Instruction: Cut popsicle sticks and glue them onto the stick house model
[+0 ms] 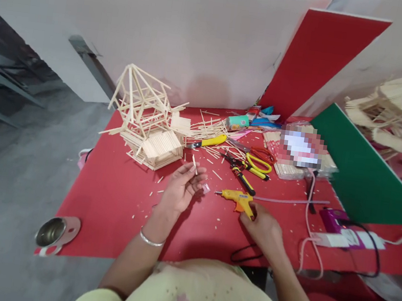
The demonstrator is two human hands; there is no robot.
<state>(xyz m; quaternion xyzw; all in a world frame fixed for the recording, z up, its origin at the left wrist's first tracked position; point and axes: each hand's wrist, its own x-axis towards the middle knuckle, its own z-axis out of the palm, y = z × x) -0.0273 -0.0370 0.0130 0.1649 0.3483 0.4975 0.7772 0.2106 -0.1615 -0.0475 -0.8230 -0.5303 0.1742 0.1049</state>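
Note:
Between the fingertips of my left hand (181, 187) is a short wooden stick (195, 163), pointing up. My right hand (263, 228) is wrapped round the handle of a yellow glue gun (235, 198), its nozzle turned left toward my left hand. A pale glue stick (283, 200) runs out of the gun's back end. Just beyond my left hand stands a model built of wooden sticks (160, 147), with an open pointed frame (137, 95) at its back. A small pinkish scrap (206, 188) shows beside my left fingers.
Yellow-handled pliers (244, 176), scissors (258, 163), a yellow cutter (209, 142) and loose sticks (207, 129) lie past my hands. A green can (237, 122) is behind them. At right are a power strip (348, 239) with cables and a green board (364, 177). A metal mug (51, 232) stands front left.

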